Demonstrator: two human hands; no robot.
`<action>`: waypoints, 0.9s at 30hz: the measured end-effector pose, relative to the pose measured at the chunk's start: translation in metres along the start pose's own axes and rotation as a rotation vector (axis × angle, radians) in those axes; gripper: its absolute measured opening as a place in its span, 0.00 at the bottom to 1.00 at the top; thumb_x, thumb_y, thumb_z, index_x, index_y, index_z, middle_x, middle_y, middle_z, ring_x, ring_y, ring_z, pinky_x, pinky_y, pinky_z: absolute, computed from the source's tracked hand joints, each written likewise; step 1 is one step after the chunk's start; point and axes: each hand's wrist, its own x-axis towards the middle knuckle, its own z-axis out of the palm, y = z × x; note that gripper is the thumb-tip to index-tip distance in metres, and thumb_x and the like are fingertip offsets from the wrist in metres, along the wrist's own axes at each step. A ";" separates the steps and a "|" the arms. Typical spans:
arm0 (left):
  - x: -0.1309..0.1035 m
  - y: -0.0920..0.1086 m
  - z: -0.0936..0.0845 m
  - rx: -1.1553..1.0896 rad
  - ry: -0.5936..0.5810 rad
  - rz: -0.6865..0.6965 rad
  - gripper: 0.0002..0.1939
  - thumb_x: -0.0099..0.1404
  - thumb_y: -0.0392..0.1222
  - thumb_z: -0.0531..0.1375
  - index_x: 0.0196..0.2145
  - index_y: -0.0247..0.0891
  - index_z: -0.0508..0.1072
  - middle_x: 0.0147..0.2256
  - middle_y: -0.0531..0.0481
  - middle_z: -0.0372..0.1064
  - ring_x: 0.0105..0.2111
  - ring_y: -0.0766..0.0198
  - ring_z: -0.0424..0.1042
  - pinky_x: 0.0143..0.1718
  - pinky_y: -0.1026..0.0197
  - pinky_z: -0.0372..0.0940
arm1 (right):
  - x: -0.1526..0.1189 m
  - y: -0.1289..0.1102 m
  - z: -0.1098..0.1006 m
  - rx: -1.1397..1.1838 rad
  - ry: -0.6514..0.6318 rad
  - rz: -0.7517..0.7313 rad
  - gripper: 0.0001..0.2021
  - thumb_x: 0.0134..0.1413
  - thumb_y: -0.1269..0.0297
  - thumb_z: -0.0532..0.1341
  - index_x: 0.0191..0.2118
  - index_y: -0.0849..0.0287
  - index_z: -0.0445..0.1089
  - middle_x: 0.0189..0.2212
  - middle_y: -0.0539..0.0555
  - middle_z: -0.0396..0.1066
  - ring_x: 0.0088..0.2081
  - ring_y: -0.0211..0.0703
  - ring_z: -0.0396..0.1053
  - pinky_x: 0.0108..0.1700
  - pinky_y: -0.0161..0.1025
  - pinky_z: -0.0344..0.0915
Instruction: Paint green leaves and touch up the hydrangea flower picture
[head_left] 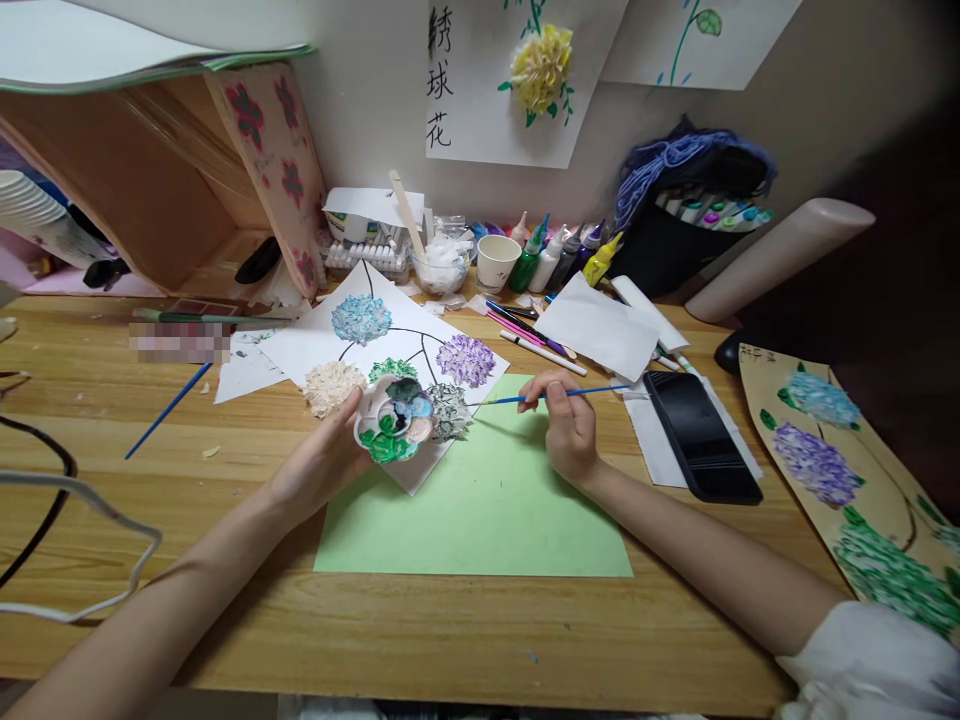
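Observation:
My left hand (330, 445) grips a small round paint palette (396, 420) by its left edge, with green, grey, blue and peach paint in its wells. Between the fingers of my right hand (564, 425) is a thin blue paintbrush (581, 391). Its tip points left, at the grey textured flower (448, 410); whether it touches cannot be made out. This flower belongs to a white sheet (420, 465) that also carries a blue flower (361, 319), a purple one (465, 360), a cream one (330, 388) and a green one partly hidden by the palette.
Green paper (480, 530) lies under the white sheet. A phone (703, 436) rests on the right, beside a finished flower painting (832, 450). Paint bottles (551, 260), a paper cup (498, 263) and pens (536, 335) stand or lie behind. Another blue brush (168, 410) lies left.

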 end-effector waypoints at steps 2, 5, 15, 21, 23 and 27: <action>0.000 0.000 0.001 0.003 -0.010 -0.005 0.28 0.69 0.53 0.50 0.63 0.41 0.59 0.57 0.49 0.67 0.61 0.54 0.60 0.63 0.55 0.51 | 0.000 0.000 0.000 -0.016 -0.026 0.006 0.17 0.67 0.58 0.48 0.30 0.57 0.66 0.27 0.50 0.66 0.29 0.37 0.66 0.32 0.37 0.63; -0.001 0.001 0.001 0.009 -0.015 -0.011 0.29 0.69 0.54 0.50 0.63 0.42 0.59 0.57 0.49 0.67 0.62 0.53 0.59 0.64 0.55 0.51 | 0.000 0.000 0.000 -0.034 -0.003 0.025 0.17 0.66 0.58 0.48 0.29 0.56 0.65 0.25 0.49 0.64 0.27 0.37 0.65 0.31 0.37 0.63; 0.000 0.001 0.004 0.031 0.018 0.002 0.28 0.68 0.54 0.50 0.62 0.41 0.62 0.57 0.49 0.67 0.61 0.53 0.59 0.64 0.53 0.50 | 0.001 0.000 -0.001 -0.056 0.001 0.015 0.17 0.66 0.58 0.48 0.28 0.56 0.65 0.25 0.49 0.63 0.27 0.37 0.64 0.31 0.37 0.62; -0.001 0.001 0.002 0.029 0.026 -0.020 0.26 0.69 0.54 0.50 0.60 0.42 0.65 0.56 0.49 0.68 0.61 0.52 0.60 0.63 0.51 0.51 | 0.000 0.000 -0.001 -0.084 -0.060 -0.053 0.16 0.66 0.59 0.48 0.30 0.56 0.65 0.26 0.51 0.66 0.29 0.39 0.65 0.33 0.39 0.64; -0.001 0.000 -0.002 0.017 0.024 -0.027 0.25 0.68 0.55 0.51 0.57 0.42 0.69 0.55 0.48 0.70 0.60 0.51 0.62 0.63 0.52 0.51 | 0.000 0.000 -0.001 -0.099 -0.047 -0.070 0.16 0.66 0.60 0.48 0.29 0.56 0.65 0.25 0.50 0.65 0.29 0.40 0.64 0.33 0.40 0.63; -0.001 -0.001 -0.006 0.024 0.051 -0.034 0.24 0.67 0.56 0.52 0.54 0.44 0.71 0.54 0.50 0.71 0.60 0.53 0.62 0.62 0.55 0.52 | -0.001 0.000 -0.001 -0.085 -0.019 -0.127 0.16 0.67 0.62 0.47 0.29 0.56 0.65 0.25 0.50 0.65 0.29 0.40 0.64 0.33 0.40 0.62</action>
